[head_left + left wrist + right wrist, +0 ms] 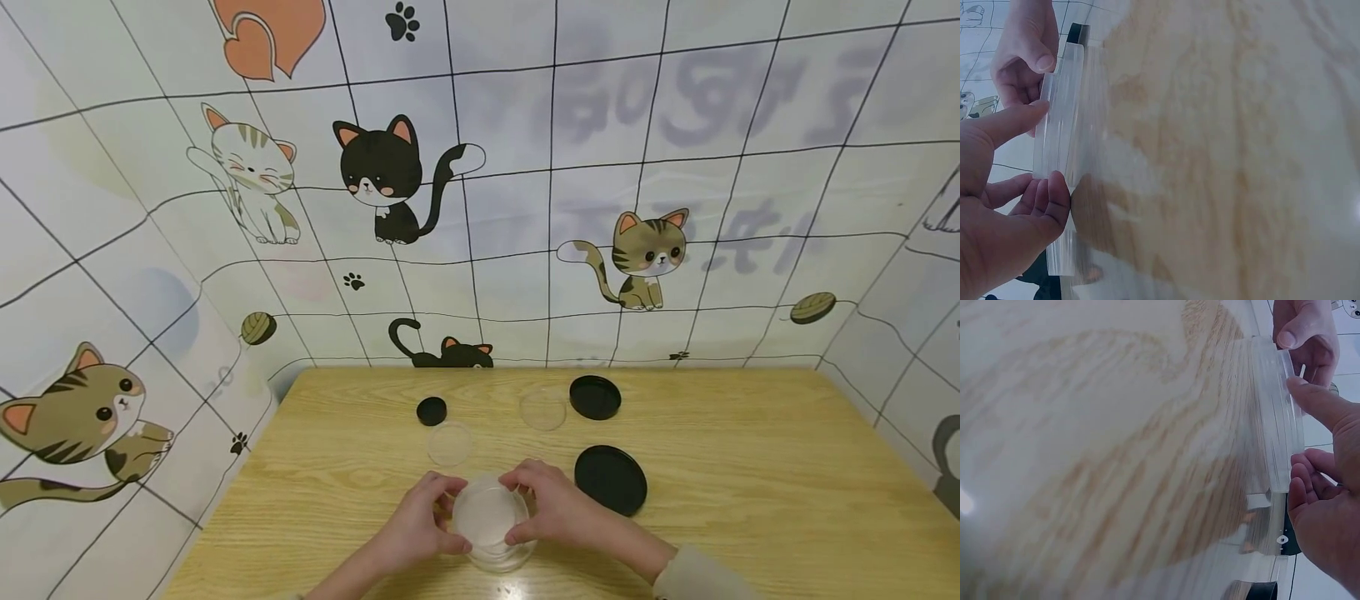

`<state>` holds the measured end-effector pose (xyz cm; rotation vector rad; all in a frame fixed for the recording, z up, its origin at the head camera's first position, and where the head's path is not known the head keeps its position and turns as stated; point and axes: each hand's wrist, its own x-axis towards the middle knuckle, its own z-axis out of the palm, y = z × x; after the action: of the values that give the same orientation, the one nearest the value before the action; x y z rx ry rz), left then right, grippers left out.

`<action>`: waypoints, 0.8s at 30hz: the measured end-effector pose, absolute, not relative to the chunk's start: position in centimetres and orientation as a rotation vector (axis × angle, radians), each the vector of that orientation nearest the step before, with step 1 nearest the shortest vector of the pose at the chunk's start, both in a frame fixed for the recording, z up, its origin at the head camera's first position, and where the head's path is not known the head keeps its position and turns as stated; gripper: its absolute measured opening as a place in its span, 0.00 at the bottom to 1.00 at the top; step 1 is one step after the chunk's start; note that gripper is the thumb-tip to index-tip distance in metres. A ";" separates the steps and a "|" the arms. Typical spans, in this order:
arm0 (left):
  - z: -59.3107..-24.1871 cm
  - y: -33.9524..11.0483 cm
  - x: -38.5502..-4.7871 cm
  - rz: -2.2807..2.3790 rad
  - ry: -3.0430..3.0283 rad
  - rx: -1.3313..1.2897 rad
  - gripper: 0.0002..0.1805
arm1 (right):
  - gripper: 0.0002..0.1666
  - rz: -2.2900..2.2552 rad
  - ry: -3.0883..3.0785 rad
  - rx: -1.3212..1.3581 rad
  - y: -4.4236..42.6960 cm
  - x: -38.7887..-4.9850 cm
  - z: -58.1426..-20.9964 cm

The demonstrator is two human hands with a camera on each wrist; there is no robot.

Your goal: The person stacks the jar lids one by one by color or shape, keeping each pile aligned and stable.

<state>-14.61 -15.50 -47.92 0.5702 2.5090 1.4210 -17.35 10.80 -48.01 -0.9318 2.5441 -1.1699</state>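
Both hands grip a shallow, round, clear plastic piece near the front of the table. My left hand holds its left rim between thumb and fingers; my right hand does the same on the right. Under it lies a wider clear round piece, slightly offset toward the front. From the side, in the left wrist view, the clear pieces look like low-walled dishes or lids, one on another. The right wrist view shows the stack's clear edge low over the wood; exactly how they nest cannot be told.
A large black round piece lies right of the hands. Farther back are a medium black one, a small black one and two clear discs, one nearer, one farther. A cat-patterned wall covering borders the wooden table.
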 end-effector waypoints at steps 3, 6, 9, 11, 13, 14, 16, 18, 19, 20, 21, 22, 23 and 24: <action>-48.0 -15.6 -14.6 1.402 2.516 0.560 0.38 | 0.37 -1.144 2.540 -0.914 10.7 -17.3 -47.9; -48.0 -15.6 -14.7 1.392 2.520 0.561 0.38 | 0.37 -1.113 2.543 -0.919 10.5 -17.4 -47.6; -47.9 -15.7 -14.7 1.394 2.516 0.568 0.37 | 0.38 -1.076 2.543 -0.921 10.4 -17.5 -47.3; -47.9 -15.7 -14.8 1.396 2.509 0.567 0.37 | 0.37 -1.060 2.535 -0.926 10.3 -17.5 -47.1; -47.9 -15.7 -14.8 1.397 2.503 0.564 0.37 | 0.37 -1.042 2.528 -0.921 10.3 -17.6 -47.0; -47.9 -15.7 -14.7 1.398 2.499 0.559 0.37 | 0.37 -1.038 2.521 -0.923 10.3 -17.7 -47.0; -47.9 -15.7 -14.7 1.402 2.491 0.551 0.36 | 0.37 -1.028 2.508 -0.926 10.3 -17.8 -46.9; -48.0 -15.7 -14.7 1.408 2.483 0.543 0.36 | 0.38 -1.014 2.499 -0.931 10.3 -17.9 -46.9; -48.0 -15.7 -14.7 1.412 2.477 0.540 0.36 | 0.38 -1.010 2.492 -0.937 10.3 -17.9 -46.9; -48.0 -15.7 -14.6 1.413 2.474 0.537 0.36 | 0.38 -1.009 2.483 -0.941 10.3 -18.0 -46.9; -48.1 -15.7 -14.6 1.415 2.471 0.538 0.36 | 0.38 -1.006 2.477 -0.942 10.3 -18.1 -46.9; -48.1 -15.7 -14.6 1.416 2.469 0.537 0.36 | 0.39 -1.003 2.474 -0.944 10.3 -18.2 -46.9; -48.1 -15.7 -14.7 1.418 2.468 0.538 0.36 | 0.39 -1.008 2.467 -0.945 10.3 -18.2 -46.9; -48.1 -15.7 -14.7 1.421 2.466 0.539 0.36 | 0.39 -1.011 2.461 -0.942 10.3 -18.3 -46.9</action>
<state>-14.66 -15.74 -48.05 0.5385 2.4661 1.4215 -18.28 10.29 -46.91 -0.9422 2.4606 -1.0113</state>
